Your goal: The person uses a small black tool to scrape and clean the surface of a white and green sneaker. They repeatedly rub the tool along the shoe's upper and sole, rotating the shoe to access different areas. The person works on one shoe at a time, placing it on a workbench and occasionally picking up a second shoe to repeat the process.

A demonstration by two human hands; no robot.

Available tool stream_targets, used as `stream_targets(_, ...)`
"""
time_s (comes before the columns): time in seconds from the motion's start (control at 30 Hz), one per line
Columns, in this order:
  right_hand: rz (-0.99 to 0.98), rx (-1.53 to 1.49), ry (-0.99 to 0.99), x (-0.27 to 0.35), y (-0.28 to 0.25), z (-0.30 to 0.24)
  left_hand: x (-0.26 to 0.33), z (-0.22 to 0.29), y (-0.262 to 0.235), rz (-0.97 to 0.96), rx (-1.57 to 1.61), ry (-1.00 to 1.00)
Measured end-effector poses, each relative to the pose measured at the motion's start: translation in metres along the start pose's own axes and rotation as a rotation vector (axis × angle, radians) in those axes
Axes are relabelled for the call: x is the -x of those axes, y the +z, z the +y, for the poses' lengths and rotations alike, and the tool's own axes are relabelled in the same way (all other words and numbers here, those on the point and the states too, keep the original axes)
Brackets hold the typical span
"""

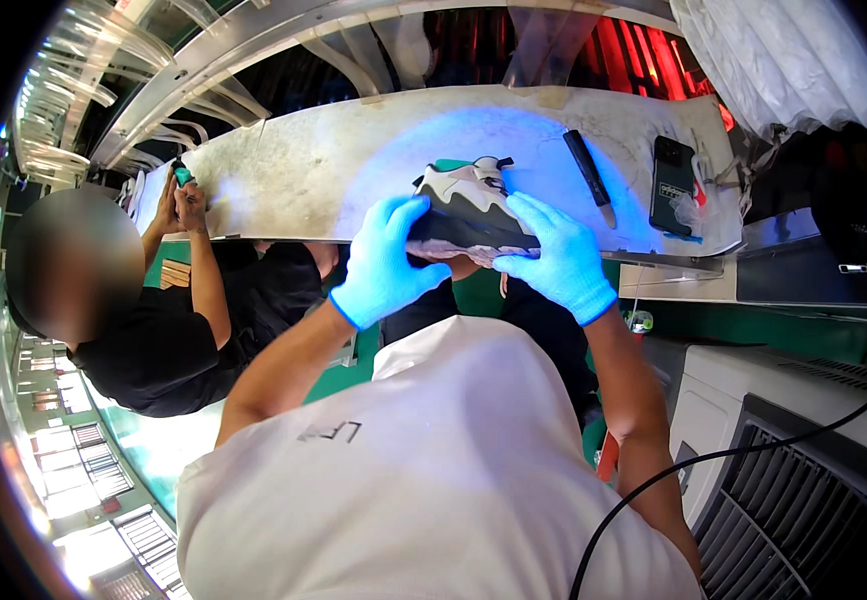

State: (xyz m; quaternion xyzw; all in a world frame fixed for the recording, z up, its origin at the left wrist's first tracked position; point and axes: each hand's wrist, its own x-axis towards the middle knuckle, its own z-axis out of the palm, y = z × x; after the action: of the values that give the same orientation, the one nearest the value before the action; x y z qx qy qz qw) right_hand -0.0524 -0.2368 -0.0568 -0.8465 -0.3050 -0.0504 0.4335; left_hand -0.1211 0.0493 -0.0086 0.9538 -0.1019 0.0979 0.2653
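Between my two hands is a sneaker [468,215] with a dark grey side, pale overlays, a green lining and black loops at the collar. It is held on its side profile at the near edge of the worktable [293,150]. My left hand [388,260], in a glove that glows blue-white, grips the shoe's left end. The right hand [558,255], gloved the same way, closes on the other end, with fingers over the upper and thumb near the sole. A bluish patch of light falls over the shoe, the gloves and the tabletop around them.
A black pen-like tool [585,165] and a dark phone [671,185] lie to the right on the table. At the left a co-worker [173,330] in black handles a green item [183,174]. Red-lit machinery [633,60] runs behind; a black cable [723,455] hangs at the right.
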Motion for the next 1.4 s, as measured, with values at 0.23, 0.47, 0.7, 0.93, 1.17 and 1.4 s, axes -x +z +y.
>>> stream_targets(0.23,-0.109,0.047,0.021,-0.015,-0.01,-0.01,-0.011,0.018,0.003,-0.129,-0.144,-0.029)
stream_targets(0.47,-0.116,0.133,-0.03,-0.016,-0.006,-0.017,-0.033,0.034,0.025,-0.157,-0.232,0.196)
stream_targets(0.7,-0.045,0.285,-0.26,-0.009,0.007,-0.037,-0.025,0.012,0.026,-0.053,-0.135,0.408)
stream_targets(0.93,-0.064,0.208,-0.18,-0.018,0.008,-0.039,-0.034,0.003,0.014,-0.143,-0.173,0.191)
stream_targets(1.17,-0.026,0.174,-0.133,-0.025,0.012,-0.041,-0.059,0.009,0.005,-0.292,-0.044,0.017)
stream_targets(1.4,0.098,0.052,-0.06,-0.025,0.02,-0.029,-0.065,-0.002,0.018,-0.262,-0.026,0.002)
